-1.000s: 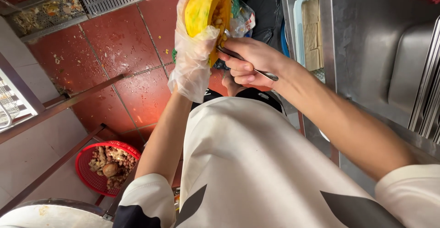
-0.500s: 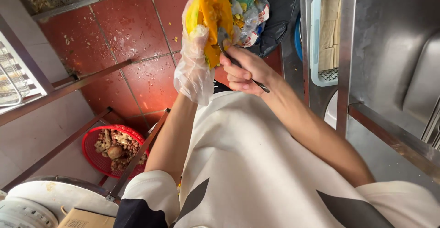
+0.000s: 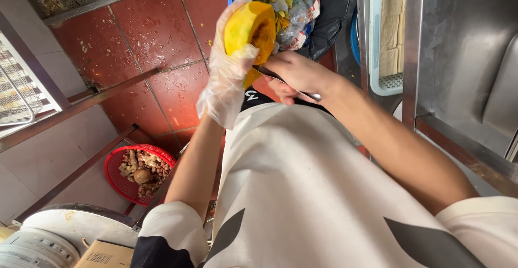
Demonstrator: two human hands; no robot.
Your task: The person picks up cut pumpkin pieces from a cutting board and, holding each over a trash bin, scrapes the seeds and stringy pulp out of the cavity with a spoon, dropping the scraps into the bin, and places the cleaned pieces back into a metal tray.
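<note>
Above red floor tiles (image 3: 156, 28), gloved left hand (image 3: 229, 68) grips yellow-orange squash (image 3: 251, 31).

A yellow-orange squash piece (image 3: 249, 28) is held up in the left hand (image 3: 229, 66), which is covered by a clear plastic glove. A slim metal utensil (image 3: 286, 82) is gripped in the bare right hand (image 3: 294, 76) and set against the squash's lower edge. A red basket (image 3: 141, 171) of scraps is seen on the red tile floor (image 3: 151, 36). A black refuse bag (image 3: 318, 14) and a pale blue crate (image 3: 377, 41) are placed beyond.
</note>
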